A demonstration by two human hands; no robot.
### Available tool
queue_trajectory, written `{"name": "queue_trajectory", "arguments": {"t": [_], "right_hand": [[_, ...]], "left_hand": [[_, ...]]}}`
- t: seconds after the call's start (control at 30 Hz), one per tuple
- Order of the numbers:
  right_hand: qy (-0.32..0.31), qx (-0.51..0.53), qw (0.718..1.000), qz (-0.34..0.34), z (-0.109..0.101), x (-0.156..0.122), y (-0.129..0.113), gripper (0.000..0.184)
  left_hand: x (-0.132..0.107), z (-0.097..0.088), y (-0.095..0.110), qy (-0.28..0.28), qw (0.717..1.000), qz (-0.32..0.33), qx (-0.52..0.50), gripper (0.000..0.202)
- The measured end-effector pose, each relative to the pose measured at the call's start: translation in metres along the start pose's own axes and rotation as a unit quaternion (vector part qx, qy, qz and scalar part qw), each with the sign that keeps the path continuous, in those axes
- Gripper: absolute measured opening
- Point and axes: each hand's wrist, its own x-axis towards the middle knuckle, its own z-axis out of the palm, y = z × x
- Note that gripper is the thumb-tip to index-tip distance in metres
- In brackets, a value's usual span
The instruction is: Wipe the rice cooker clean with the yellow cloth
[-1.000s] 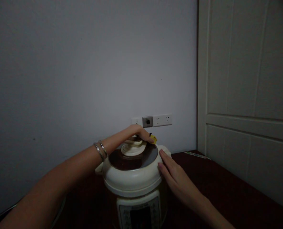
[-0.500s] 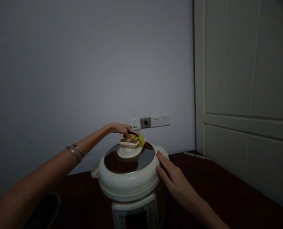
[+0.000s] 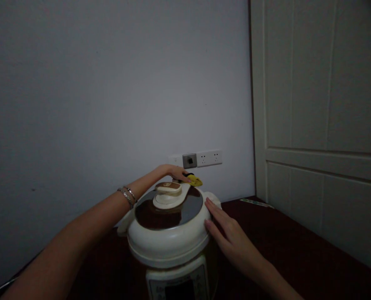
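Reaches the left hand (image 3: 179, 173) past the lid handle (image 3: 168, 188) to the far side of a white-and-brown electric cooker (image 3: 169, 243), gripping a bunched yellow cloth (image 3: 195, 180) with a black part along its upper side. Holds the cloth at the back edge of the lid's dark glossy top (image 3: 173, 214), with the hidden fingers leaving the tightness of the grip impossible to tell, as well as any contact between cloth and lid. Wears two silvery bracelets (image 3: 127, 196) on the left wrist. Lays the right hand (image 3: 230, 231) on the near right of the cooker's white rim, with straight fingers close together and the thumb spread apart, gripping nothing. Has the cooker upright on a dark red table (image 3: 260, 237), front panel (image 3: 185, 281) towards the camera. Faces a pale wall (image 3: 110, 104) with a row of sockets (image 3: 209, 158) just beyond the cloth, and a panelled door (image 3: 297, 91) off to the right, near a thin patterned strip (image 3: 256, 203) on the table.
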Motion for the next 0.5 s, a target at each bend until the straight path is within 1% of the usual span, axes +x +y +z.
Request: {"name": "queue_trajectory", "arguments": {"t": [0.03,0.1,0.23,0.33,0.4,0.5], "right_hand": [[-0.002,-0.001,1.0,0.0,0.0,0.0,0.0,0.059],[-0.005,-0.003,1.0,-0.005,0.0,0.0,0.001,0.059],[-0.002,-0.005,1.0,-0.011,0.0,0.0,0.002,0.057],[-0.006,-0.015,1.0,-0.007,-0.001,0.0,0.001,0.06],[-0.007,-0.018,1.0,-0.008,-0.001,0.0,0.0,0.061],[-0.008,-0.024,1.0,-0.007,-0.001,0.0,0.0,0.064]], "left_hand": [[0.001,0.001,-0.002,0.005,1.0,-0.002,0.002,0.038],[-0.003,0.002,-0.007,0.0,1.0,0.019,-0.025,0.038],[-0.022,0.004,-0.018,-0.012,0.987,0.079,-0.142,0.035],[-0.028,0.003,-0.021,-0.01,0.979,0.087,-0.186,0.035],[-0.025,0.001,-0.021,-0.005,0.98,0.081,-0.183,0.034],[-0.011,-0.002,-0.022,0.004,0.985,0.071,-0.158,0.033]]}}
